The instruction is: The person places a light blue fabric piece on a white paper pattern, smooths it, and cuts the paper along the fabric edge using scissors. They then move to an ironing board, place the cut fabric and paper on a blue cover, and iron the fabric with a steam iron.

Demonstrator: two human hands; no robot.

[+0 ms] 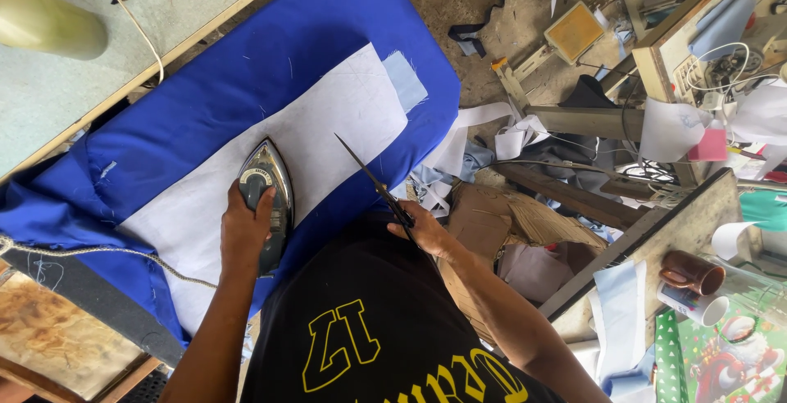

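Iron (268,198) sits on white fabric (328,136) over the blue ironing board (246,67), left hand (244,227) wrapped around its handle; right hand (426,231) grips closed scissors (373,180).

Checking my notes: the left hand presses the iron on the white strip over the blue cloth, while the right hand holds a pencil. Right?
Not quite. The right hand holds scissors, not a pencil, as the head view shows. The left hand does press the iron on the white strip over the blue cloth.
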